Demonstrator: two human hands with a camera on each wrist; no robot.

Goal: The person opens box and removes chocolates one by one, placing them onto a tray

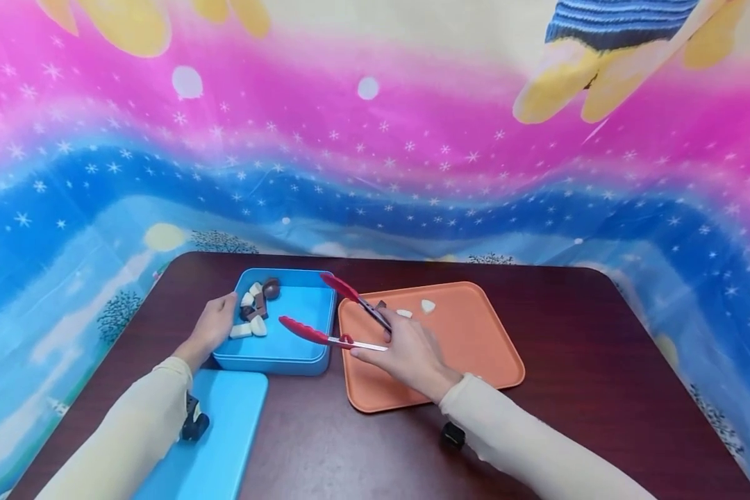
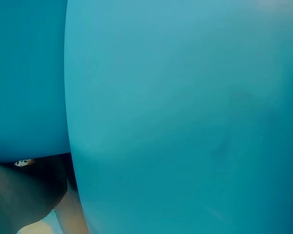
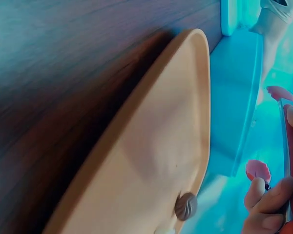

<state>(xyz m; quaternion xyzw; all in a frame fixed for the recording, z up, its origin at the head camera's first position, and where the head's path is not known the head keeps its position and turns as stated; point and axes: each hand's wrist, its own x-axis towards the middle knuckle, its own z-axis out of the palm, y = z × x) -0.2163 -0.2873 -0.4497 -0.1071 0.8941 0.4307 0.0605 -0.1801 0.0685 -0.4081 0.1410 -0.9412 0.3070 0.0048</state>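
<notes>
My right hand [image 1: 415,351] grips a pair of red-tipped metal tongs [image 1: 369,345] above the left part of the orange tray [image 1: 475,347]. The tongs are spread wide with nothing between their tips, which reach over the right side of the blue box [image 1: 300,366]. Against the box's left wall, my left hand [image 1: 212,326] holds the side near the rim. Inside, brown chocolates [image 1: 271,289] and white chocolates [image 1: 240,331] are heaped at the left. On the tray lie a white chocolate [image 1: 428,305] and a ridged brown chocolate [image 3: 186,206].
A flat blue lid [image 1: 225,430] lies on the dark wooden table [image 1: 325,437] in front of the box, beneath my left forearm. Behind the table hangs a colourful printed cloth [image 1: 350,173]. The tray stands close to the box's right side.
</notes>
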